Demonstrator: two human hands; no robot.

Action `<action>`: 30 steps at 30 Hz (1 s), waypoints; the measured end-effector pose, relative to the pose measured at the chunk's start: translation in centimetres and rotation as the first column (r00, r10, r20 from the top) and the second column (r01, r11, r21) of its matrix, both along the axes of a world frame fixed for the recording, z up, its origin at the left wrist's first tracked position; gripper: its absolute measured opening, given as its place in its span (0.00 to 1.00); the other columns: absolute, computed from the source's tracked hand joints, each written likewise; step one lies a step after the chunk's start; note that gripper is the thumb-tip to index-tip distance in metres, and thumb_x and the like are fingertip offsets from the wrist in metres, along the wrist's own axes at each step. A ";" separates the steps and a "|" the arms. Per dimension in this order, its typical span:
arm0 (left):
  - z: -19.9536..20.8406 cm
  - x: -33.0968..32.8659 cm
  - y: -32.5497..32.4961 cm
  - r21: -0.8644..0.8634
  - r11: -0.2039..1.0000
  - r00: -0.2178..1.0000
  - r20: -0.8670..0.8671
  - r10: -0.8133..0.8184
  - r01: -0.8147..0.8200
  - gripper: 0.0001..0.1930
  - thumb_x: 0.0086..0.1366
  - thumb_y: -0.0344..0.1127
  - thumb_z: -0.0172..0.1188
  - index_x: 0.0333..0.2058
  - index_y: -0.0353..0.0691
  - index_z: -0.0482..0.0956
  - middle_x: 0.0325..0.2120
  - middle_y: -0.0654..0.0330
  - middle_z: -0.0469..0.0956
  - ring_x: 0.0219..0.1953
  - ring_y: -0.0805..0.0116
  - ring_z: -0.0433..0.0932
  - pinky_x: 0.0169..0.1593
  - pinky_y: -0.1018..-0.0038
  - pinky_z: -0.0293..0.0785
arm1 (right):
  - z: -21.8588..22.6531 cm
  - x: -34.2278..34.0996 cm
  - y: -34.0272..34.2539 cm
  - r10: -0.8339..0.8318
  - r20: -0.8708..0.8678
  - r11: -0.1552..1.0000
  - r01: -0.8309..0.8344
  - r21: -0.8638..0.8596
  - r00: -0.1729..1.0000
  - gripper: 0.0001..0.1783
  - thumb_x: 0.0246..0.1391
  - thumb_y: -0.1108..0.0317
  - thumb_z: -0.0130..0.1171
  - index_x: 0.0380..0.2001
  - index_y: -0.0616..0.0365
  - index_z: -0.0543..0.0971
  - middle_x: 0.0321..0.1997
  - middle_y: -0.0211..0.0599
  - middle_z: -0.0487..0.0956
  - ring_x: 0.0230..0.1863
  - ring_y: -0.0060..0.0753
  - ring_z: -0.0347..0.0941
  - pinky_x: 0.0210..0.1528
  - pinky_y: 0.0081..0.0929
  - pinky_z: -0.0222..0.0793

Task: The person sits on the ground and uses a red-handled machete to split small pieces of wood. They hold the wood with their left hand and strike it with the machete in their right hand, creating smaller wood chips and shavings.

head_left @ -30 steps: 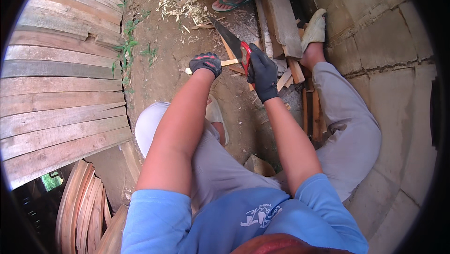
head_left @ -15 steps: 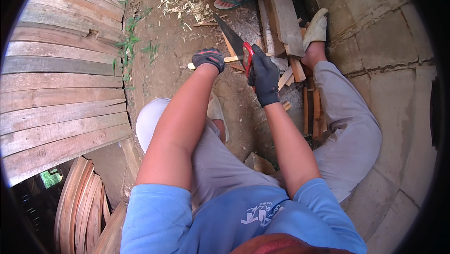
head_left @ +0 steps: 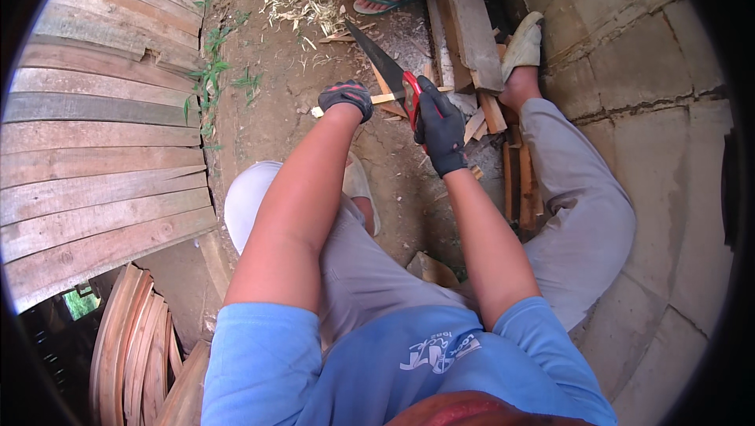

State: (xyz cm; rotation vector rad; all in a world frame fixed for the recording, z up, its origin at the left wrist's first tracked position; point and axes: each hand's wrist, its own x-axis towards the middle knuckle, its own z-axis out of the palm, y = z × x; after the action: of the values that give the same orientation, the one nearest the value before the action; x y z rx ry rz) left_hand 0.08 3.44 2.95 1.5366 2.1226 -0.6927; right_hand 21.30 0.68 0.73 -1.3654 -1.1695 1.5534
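My right hand (head_left: 442,123), in a dark glove, is wrapped round the red handle of a hand saw (head_left: 383,62). The dark blade points away and to the left. My left hand (head_left: 346,100), in a black and red glove, is closed on a thin wooden strip (head_left: 385,98). One short end sticks out left of that fist, while the rest runs right and passes by the saw near its handle. Whether the teeth touch the strip I cannot tell.
Thick wooden beams (head_left: 470,29) lie ahead on the right, with offcuts (head_left: 491,112) by them. Another person's sandalled foot (head_left: 385,3) is beyond, near wood shavings (head_left: 303,1). A plank wall (head_left: 102,135) stands left, a block wall (head_left: 637,112) right. Curved boards (head_left: 134,347) are at lower left.
The whole view has shifted slightly. Both hands keep their grips on the saw and the strip, with little visible movement of the saw relative to the strip.
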 end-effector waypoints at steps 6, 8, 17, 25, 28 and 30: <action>0.1 -0.2 0.1 -0.028 1.000 1.000 0.004 -0.003 0.003 0.21 0.70 0.44 0.56 0.58 0.50 0.86 0.61 0.58 0.82 0.62 0.53 0.81 0.62 0.58 0.79 | 1.7 1.6 -2.0 -0.073 -0.030 0.997 0.073 -0.003 0.997 0.23 0.72 0.60 0.57 0.65 0.57 0.81 0.54 0.35 0.86 0.48 0.20 0.78 0.53 0.24 0.74; -0.3 -0.3 0.2 -0.032 0.999 1.000 0.002 -0.005 0.005 0.21 0.70 0.44 0.56 0.58 0.50 0.86 0.61 0.59 0.82 0.63 0.53 0.81 0.62 0.58 0.79 | 1.9 2.4 -2.5 -0.083 -0.084 0.995 0.078 -0.058 0.993 0.23 0.72 0.63 0.57 0.65 0.60 0.80 0.58 0.34 0.84 0.55 0.20 0.77 0.61 0.23 0.71; -1.1 -2.0 -0.2 0.019 0.998 0.998 -0.017 0.062 -0.061 0.21 0.70 0.42 0.56 0.58 0.51 0.85 0.62 0.60 0.82 0.64 0.56 0.81 0.63 0.58 0.78 | 8.3 10.3 -9.4 0.060 0.045 0.989 -0.066 0.135 0.997 0.25 0.74 0.62 0.50 0.66 0.65 0.77 0.68 0.49 0.80 0.68 0.38 0.77 0.71 0.32 0.66; -0.8 0.7 3.2 -0.001 0.999 0.998 0.036 0.045 -0.045 0.18 0.72 0.40 0.57 0.58 0.52 0.86 0.60 0.63 0.83 0.63 0.59 0.82 0.60 0.59 0.79 | 14.0 14.3 -12.6 -0.054 -0.033 0.997 0.055 0.045 0.998 0.25 0.73 0.66 0.52 0.67 0.69 0.76 0.70 0.46 0.77 0.70 0.36 0.73 0.74 0.34 0.64; 1.1 -0.6 1.2 -0.033 0.991 0.991 0.009 0.130 -0.130 0.18 0.73 0.41 0.57 0.58 0.52 0.86 0.60 0.64 0.84 0.62 0.59 0.83 0.59 0.59 0.79 | 11.6 10.8 -11.3 -0.001 -0.138 0.999 0.007 0.042 0.990 0.25 0.74 0.65 0.51 0.67 0.70 0.75 0.70 0.45 0.76 0.69 0.34 0.73 0.73 0.33 0.65; -0.2 -0.7 1.8 -0.019 0.995 0.995 0.012 0.098 -0.098 0.18 0.73 0.40 0.57 0.58 0.53 0.86 0.60 0.64 0.84 0.61 0.59 0.83 0.59 0.59 0.79 | 9.0 7.9 -8.9 -0.004 -0.142 0.990 0.024 0.138 0.990 0.25 0.74 0.63 0.53 0.65 0.68 0.78 0.67 0.46 0.80 0.67 0.34 0.75 0.72 0.32 0.66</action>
State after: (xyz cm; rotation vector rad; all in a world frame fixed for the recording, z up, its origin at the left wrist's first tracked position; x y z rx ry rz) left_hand -0.59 5.22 2.75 1.4131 2.1596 -0.6644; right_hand 29.16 -8.24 9.75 -1.1507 -1.1556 1.5027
